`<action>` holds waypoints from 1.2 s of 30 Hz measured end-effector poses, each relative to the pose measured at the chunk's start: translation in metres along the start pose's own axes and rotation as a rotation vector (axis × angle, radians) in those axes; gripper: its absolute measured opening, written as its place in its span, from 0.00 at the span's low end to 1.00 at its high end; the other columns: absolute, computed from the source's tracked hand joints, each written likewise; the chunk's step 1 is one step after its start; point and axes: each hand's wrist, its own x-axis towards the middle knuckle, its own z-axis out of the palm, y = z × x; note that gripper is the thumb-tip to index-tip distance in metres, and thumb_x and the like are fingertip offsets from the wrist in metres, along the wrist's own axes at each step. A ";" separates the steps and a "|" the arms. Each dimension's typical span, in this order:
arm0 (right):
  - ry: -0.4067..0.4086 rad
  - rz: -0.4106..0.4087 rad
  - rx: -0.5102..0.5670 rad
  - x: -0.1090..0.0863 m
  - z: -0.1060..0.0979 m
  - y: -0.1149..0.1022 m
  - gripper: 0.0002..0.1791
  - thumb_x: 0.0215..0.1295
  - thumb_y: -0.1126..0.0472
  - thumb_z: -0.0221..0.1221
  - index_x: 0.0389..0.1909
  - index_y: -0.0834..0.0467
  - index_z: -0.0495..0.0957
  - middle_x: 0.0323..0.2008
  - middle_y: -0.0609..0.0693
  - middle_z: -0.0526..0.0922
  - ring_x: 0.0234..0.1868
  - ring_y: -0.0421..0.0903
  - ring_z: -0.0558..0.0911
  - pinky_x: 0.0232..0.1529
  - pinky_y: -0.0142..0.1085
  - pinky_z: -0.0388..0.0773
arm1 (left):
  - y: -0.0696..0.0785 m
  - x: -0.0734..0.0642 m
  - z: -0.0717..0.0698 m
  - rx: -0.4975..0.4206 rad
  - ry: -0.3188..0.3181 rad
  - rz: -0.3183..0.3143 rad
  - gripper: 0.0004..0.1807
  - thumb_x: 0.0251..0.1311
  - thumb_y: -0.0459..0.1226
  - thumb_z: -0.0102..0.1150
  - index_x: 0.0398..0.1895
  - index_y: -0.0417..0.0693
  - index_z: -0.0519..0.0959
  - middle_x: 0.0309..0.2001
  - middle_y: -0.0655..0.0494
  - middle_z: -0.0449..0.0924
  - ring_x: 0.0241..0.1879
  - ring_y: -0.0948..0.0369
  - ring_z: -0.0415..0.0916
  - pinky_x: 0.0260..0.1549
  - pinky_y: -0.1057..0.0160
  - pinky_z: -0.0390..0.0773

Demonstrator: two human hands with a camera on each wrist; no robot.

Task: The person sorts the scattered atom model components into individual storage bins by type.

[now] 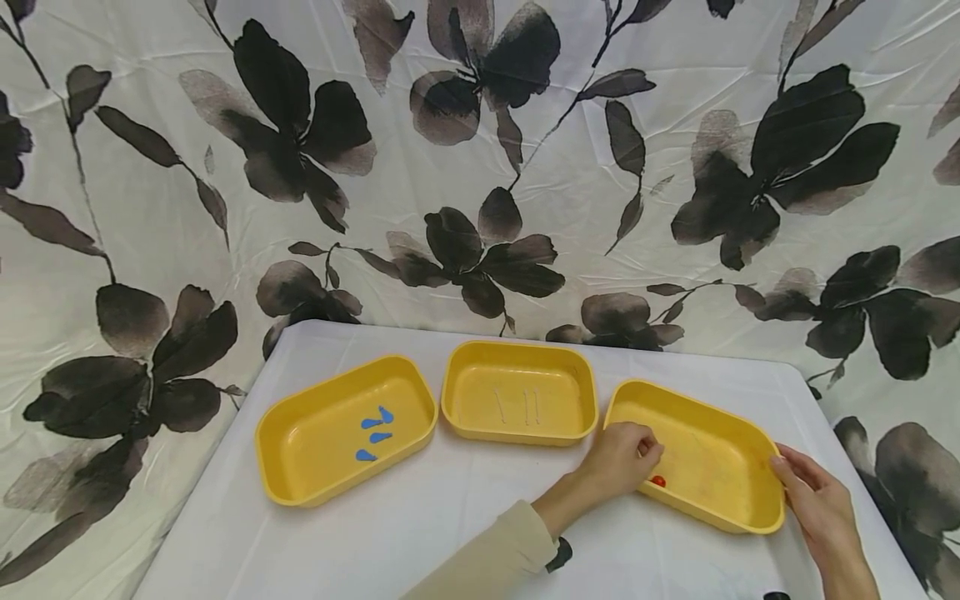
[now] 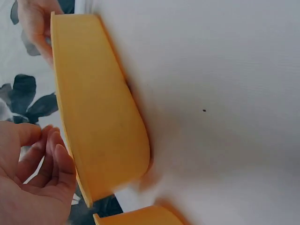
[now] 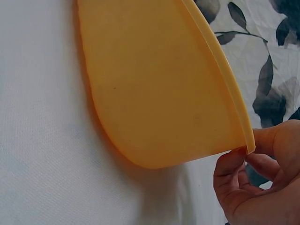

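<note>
The right-hand yellow tray (image 1: 720, 450) stands at an angle on the table. Over its near left side is my left hand (image 1: 618, 457), fingers curled and the thumb meeting the fingertips. No object shows between them. Just below those fingertips, small red beads (image 1: 658, 481) lie by the tray's near wall. At the tray's right end, my right hand (image 1: 821, 504) pinches the rim between thumb and fingers, as the right wrist view also shows at the yellow tray's corner (image 3: 187, 108). From the left wrist camera, the tray's outer side (image 2: 101, 108) hides its contents.
A second yellow tray (image 1: 315, 450) at the left holds several blue drop-shaped pieces (image 1: 380, 437). Between the two stands a middle yellow tray (image 1: 480, 367) with three thin pale sticks (image 1: 526, 407). White cloth covers the table (image 1: 360, 542); a flowered cloth (image 1: 480, 167) hangs behind.
</note>
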 end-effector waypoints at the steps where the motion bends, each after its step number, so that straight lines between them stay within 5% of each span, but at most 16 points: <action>1: 0.001 0.006 -0.001 0.000 0.000 0.000 0.38 0.77 0.43 0.54 0.78 0.60 0.60 0.73 0.63 0.64 0.42 0.31 0.72 0.31 0.20 0.76 | -0.002 -0.001 -0.001 -0.015 0.004 0.000 0.07 0.71 0.37 0.63 0.34 0.47 0.87 0.26 0.68 0.77 0.28 0.75 0.68 0.29 0.82 0.69; 15: 0.047 -0.001 -0.030 -0.004 0.000 -0.004 0.34 0.78 0.47 0.53 0.77 0.61 0.63 0.65 0.61 0.70 0.40 0.32 0.71 0.30 0.21 0.74 | -0.017 -0.017 -0.022 -0.171 0.054 -0.010 0.06 0.70 0.34 0.63 0.36 0.42 0.87 0.28 0.64 0.78 0.27 0.73 0.68 0.29 0.79 0.71; 22: 0.101 -0.078 -0.052 -0.012 0.002 -0.009 0.33 0.78 0.46 0.53 0.74 0.63 0.66 0.49 0.46 0.75 0.37 0.29 0.69 0.31 0.17 0.72 | -0.025 -0.025 -0.031 -0.218 0.070 -0.014 0.06 0.70 0.34 0.63 0.38 0.41 0.86 0.27 0.65 0.76 0.27 0.73 0.67 0.29 0.78 0.72; 31: 0.194 -0.174 -0.099 -0.027 0.009 -0.022 0.29 0.78 0.51 0.52 0.72 0.64 0.68 0.52 0.56 0.76 0.37 0.27 0.67 0.32 0.12 0.67 | -0.036 -0.039 -0.048 -0.195 0.145 0.003 0.05 0.70 0.34 0.63 0.37 0.42 0.87 0.29 0.62 0.80 0.29 0.73 0.68 0.30 0.77 0.73; 36: 0.274 -0.198 -0.099 -0.034 0.012 -0.027 0.27 0.79 0.51 0.53 0.71 0.61 0.70 0.52 0.53 0.76 0.40 0.29 0.68 0.49 0.18 0.75 | -0.044 -0.047 -0.058 -0.199 0.195 0.003 0.04 0.68 0.33 0.65 0.35 0.42 0.86 0.29 0.61 0.80 0.28 0.71 0.69 0.30 0.76 0.74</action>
